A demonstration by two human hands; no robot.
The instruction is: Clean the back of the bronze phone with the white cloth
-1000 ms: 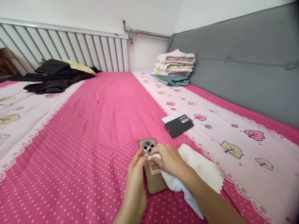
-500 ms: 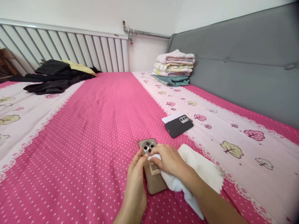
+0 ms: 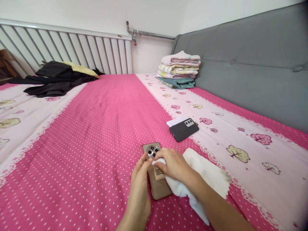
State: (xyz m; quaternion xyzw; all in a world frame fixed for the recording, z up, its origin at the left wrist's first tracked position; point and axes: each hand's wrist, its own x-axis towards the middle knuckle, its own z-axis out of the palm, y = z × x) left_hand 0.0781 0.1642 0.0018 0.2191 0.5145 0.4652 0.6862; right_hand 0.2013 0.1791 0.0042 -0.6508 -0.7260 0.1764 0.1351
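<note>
A smartphone [image 3: 161, 188] in a brownish clear case lies back up on the bed, its round camera ring [image 3: 153, 150] at the far end and a pale label [image 3: 158, 173] below. My left hand [image 3: 141, 183] is at its left edge, fingers closed against it, thumb tip close to the camera ring. Bunched in the fingers of my right hand [image 3: 174, 163] is a white cloth [image 3: 204, 170], pressed to the phone's back just below the camera. The rest of the cloth trails under my right wrist onto the bed. My fingers cover part of the phone.
Beyond my hands, a dark phone [image 3: 184, 130] rests partly over a white flat item [image 3: 173, 122]. Folded fabrics [image 3: 179, 69] are stacked by the grey headboard [image 3: 247, 61]. Dark clothes [image 3: 57, 78] lie at the far left before a radiator [image 3: 96, 51]. A pink dotted sheet [image 3: 96, 144] covers the bed.
Almost nothing differs. Both hands, the cloth and the phone keep their places; the view has shifted very slightly.
</note>
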